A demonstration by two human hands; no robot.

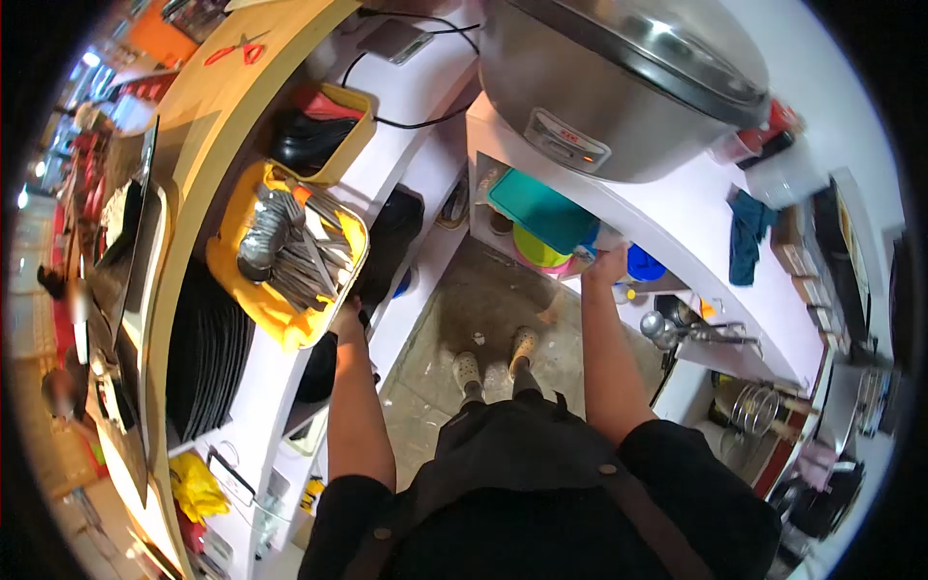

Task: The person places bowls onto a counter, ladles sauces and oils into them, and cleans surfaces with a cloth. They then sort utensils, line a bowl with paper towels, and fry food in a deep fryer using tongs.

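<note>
My left hand [348, 315] is at the near corner of a yellow basket [300, 333] on the left shelf, its fingers mostly hidden by the rim and shadow. The basket bears forks, spoons and a bundle wrapped in clear plastic [271, 232]. On the other side, my right hand [607, 267] reaches into the shelf under the counter, fingers curled in. What it holds I cannot tell. Close around it are a teal lid or tray [541, 209], a lime-green bowl [537, 249] and a blue bowl [646, 263].
A large steel rice cooker [580, 87] stands on the right counter, with ladles [667, 329] below. Black plates or trays [203, 358] are stacked left. Red scissors [235, 50] lie on the wooden ledge. My feet stand on the floor [454, 290] between both shelves.
</note>
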